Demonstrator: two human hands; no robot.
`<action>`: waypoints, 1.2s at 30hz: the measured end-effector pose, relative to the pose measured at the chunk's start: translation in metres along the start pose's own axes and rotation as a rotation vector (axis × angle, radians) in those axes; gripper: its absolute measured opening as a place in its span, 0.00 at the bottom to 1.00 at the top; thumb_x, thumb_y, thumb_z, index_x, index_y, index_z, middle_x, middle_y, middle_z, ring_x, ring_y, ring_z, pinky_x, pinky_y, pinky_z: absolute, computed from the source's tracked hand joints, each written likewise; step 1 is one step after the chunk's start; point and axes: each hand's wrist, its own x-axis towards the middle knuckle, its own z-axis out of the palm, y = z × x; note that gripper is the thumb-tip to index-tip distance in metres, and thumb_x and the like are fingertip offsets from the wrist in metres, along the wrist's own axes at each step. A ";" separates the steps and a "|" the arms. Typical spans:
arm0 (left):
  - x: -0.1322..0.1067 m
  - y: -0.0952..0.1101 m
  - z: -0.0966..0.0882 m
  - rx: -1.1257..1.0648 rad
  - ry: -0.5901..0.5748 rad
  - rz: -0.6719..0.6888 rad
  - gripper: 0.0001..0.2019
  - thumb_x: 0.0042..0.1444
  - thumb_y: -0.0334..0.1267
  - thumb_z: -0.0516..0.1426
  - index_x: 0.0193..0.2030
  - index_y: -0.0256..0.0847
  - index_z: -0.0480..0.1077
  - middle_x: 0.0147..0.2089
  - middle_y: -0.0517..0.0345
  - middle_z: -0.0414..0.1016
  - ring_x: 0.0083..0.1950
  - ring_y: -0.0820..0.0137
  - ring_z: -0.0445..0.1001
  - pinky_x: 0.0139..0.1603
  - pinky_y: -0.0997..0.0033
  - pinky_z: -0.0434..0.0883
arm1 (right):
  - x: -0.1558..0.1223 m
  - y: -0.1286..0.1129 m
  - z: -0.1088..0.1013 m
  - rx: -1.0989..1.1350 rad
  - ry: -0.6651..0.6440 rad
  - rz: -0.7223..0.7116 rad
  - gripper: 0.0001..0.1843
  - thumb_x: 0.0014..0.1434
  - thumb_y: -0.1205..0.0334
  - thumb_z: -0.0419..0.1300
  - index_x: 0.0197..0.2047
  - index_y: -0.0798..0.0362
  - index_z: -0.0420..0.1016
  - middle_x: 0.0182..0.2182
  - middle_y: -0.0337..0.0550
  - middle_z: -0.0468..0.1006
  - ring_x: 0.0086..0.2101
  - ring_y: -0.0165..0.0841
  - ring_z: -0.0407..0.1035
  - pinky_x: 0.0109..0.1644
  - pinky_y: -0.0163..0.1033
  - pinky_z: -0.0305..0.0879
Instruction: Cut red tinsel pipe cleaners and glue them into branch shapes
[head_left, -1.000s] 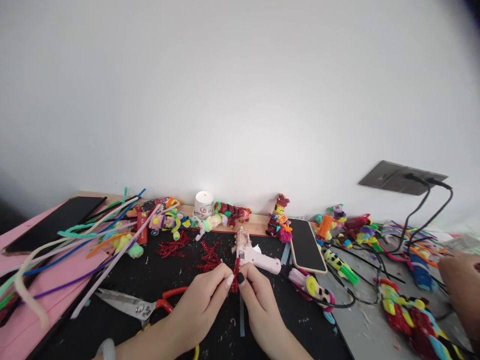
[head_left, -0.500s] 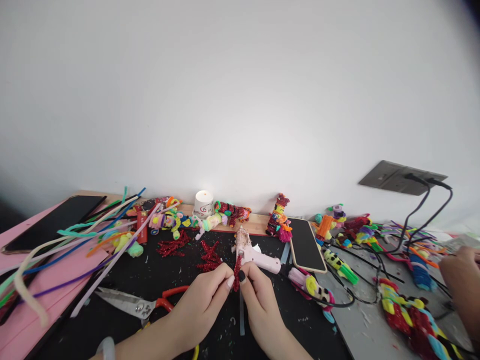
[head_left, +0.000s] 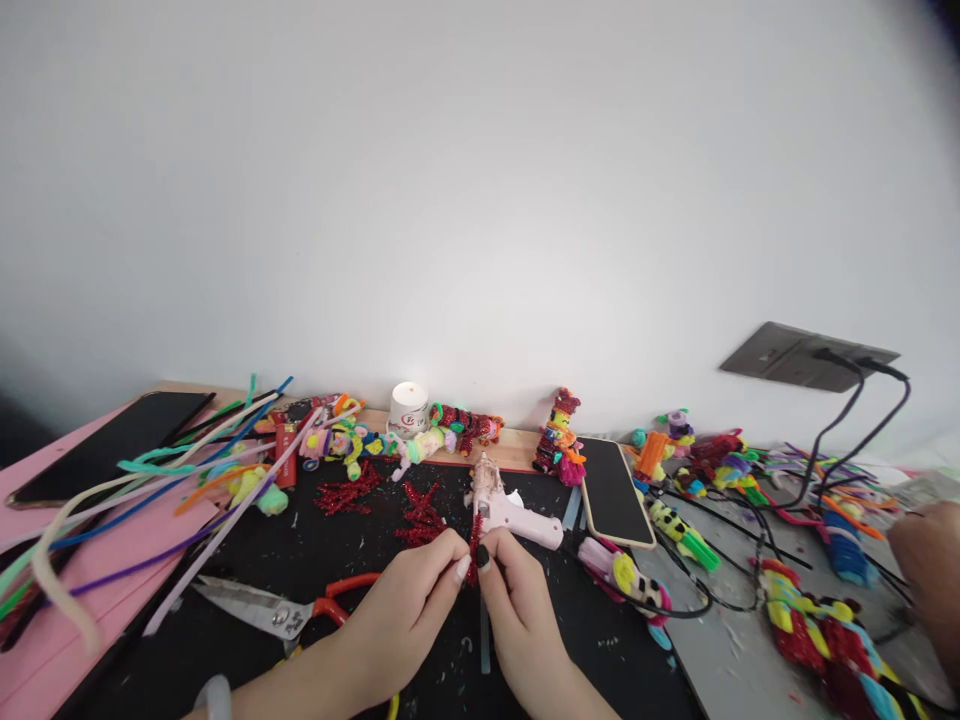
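Observation:
Between my two hands is a short piece of red glitter pipe cleaner (head_left: 474, 548), standing nearly upright. My left hand (head_left: 429, 590) pinches it from the left, thumb against forefinger. From the right, my right hand (head_left: 517, 600) pinches it too, fingertips almost meeting the left ones. Just beyond the fingers lies a pale pink hot glue gun (head_left: 521, 521), its tip smeared brown. Two piles of cut red pipe cleaner pieces, a nearer pile (head_left: 420, 515) and a farther pile (head_left: 349, 490), rest to the left. Beside my left wrist are scissors (head_left: 277, 607) with red handles, partly covered by my arm.
Loose pipe cleaners (head_left: 150, 480) spread over pink sheets (head_left: 142, 590) at left. A paper cup (head_left: 409, 408), a red figure (head_left: 561, 440) and a phone (head_left: 616, 490) stand or lie farther back. Cables run from a wall socket (head_left: 810, 357); another person's hand (head_left: 930, 570) is at the right edge.
My hands stay almost in place with the red pipe cleaner piece between them. At the right edge, the other person's hand has shifted slightly and is blurred.

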 end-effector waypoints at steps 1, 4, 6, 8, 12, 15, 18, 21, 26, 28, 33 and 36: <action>0.000 0.000 0.000 0.006 -0.001 0.000 0.13 0.67 0.40 0.42 0.31 0.41 0.57 0.28 0.63 0.63 0.29 0.73 0.61 0.31 0.73 0.58 | 0.000 0.000 0.000 -0.004 0.007 -0.006 0.13 0.64 0.62 0.45 0.27 0.52 0.59 0.24 0.37 0.61 0.25 0.29 0.54 0.29 0.34 0.52; 0.000 -0.002 0.000 0.017 0.000 0.006 0.13 0.67 0.40 0.41 0.31 0.41 0.57 0.28 0.63 0.63 0.29 0.72 0.61 0.32 0.73 0.59 | 0.000 0.000 0.001 -0.009 0.017 -0.014 0.13 0.64 0.61 0.45 0.27 0.52 0.58 0.23 0.37 0.61 0.25 0.29 0.54 0.29 0.34 0.52; 0.000 -0.002 0.000 0.018 -0.001 0.010 0.13 0.67 0.39 0.41 0.31 0.41 0.57 0.29 0.63 0.64 0.29 0.72 0.61 0.32 0.73 0.59 | 0.000 0.000 0.001 -0.012 0.019 -0.018 0.13 0.64 0.61 0.46 0.27 0.52 0.59 0.23 0.37 0.61 0.25 0.29 0.54 0.29 0.34 0.52; 0.001 -0.003 0.000 0.018 0.002 0.015 0.13 0.67 0.39 0.41 0.31 0.41 0.57 0.29 0.63 0.64 0.29 0.73 0.61 0.32 0.73 0.59 | 0.000 0.000 0.001 -0.011 0.020 -0.019 0.14 0.64 0.61 0.46 0.27 0.52 0.59 0.23 0.37 0.61 0.25 0.29 0.54 0.29 0.34 0.52; 0.000 -0.003 0.001 0.019 0.002 0.019 0.12 0.67 0.38 0.42 0.32 0.41 0.57 0.29 0.63 0.64 0.29 0.73 0.61 0.32 0.73 0.58 | 0.001 -0.001 0.002 -0.002 0.022 -0.014 0.14 0.64 0.60 0.46 0.27 0.52 0.59 0.23 0.37 0.62 0.25 0.29 0.54 0.29 0.34 0.52; 0.000 -0.003 0.001 0.015 -0.002 0.017 0.12 0.67 0.38 0.42 0.32 0.41 0.57 0.29 0.63 0.63 0.29 0.73 0.61 0.32 0.73 0.58 | 0.000 0.000 0.002 -0.003 0.021 -0.011 0.14 0.64 0.59 0.45 0.27 0.52 0.59 0.24 0.37 0.61 0.25 0.30 0.54 0.29 0.34 0.52; -0.001 -0.002 0.000 0.017 -0.010 0.014 0.12 0.67 0.38 0.42 0.32 0.41 0.57 0.29 0.63 0.63 0.30 0.73 0.62 0.33 0.73 0.59 | -0.001 0.000 0.002 -0.007 0.018 -0.007 0.14 0.64 0.59 0.45 0.27 0.52 0.58 0.24 0.37 0.61 0.26 0.30 0.54 0.29 0.34 0.52; 0.000 -0.001 0.000 0.022 -0.018 0.011 0.12 0.67 0.38 0.42 0.32 0.41 0.56 0.29 0.63 0.63 0.30 0.73 0.62 0.33 0.73 0.59 | -0.001 0.000 0.002 -0.008 0.013 -0.005 0.14 0.64 0.59 0.45 0.27 0.52 0.57 0.24 0.37 0.61 0.26 0.30 0.54 0.29 0.34 0.52; 0.001 -0.002 0.000 0.022 -0.024 0.011 0.12 0.67 0.39 0.41 0.32 0.41 0.56 0.30 0.63 0.62 0.31 0.73 0.62 0.33 0.73 0.58 | -0.001 -0.002 0.002 -0.019 0.002 -0.007 0.14 0.64 0.60 0.45 0.26 0.52 0.57 0.23 0.36 0.60 0.25 0.29 0.53 0.29 0.34 0.52; 0.001 -0.003 0.000 0.024 -0.023 0.017 0.12 0.67 0.39 0.41 0.32 0.41 0.56 0.30 0.63 0.62 0.31 0.73 0.61 0.33 0.73 0.58 | -0.001 -0.001 0.002 -0.018 0.002 -0.006 0.13 0.64 0.61 0.45 0.27 0.52 0.57 0.23 0.36 0.60 0.25 0.29 0.53 0.29 0.34 0.52; 0.000 -0.002 0.000 0.015 -0.022 0.023 0.12 0.67 0.39 0.42 0.31 0.41 0.56 0.29 0.64 0.62 0.30 0.73 0.61 0.33 0.73 0.57 | -0.001 0.000 0.002 0.003 -0.002 -0.015 0.13 0.64 0.61 0.45 0.28 0.53 0.59 0.24 0.37 0.61 0.26 0.29 0.54 0.30 0.34 0.52; 0.000 -0.001 0.000 0.006 -0.017 0.020 0.12 0.67 0.39 0.41 0.31 0.41 0.55 0.28 0.64 0.61 0.29 0.73 0.60 0.32 0.73 0.57 | -0.001 0.001 0.002 0.015 -0.004 -0.019 0.13 0.64 0.61 0.45 0.28 0.52 0.59 0.24 0.37 0.60 0.26 0.29 0.54 0.29 0.34 0.52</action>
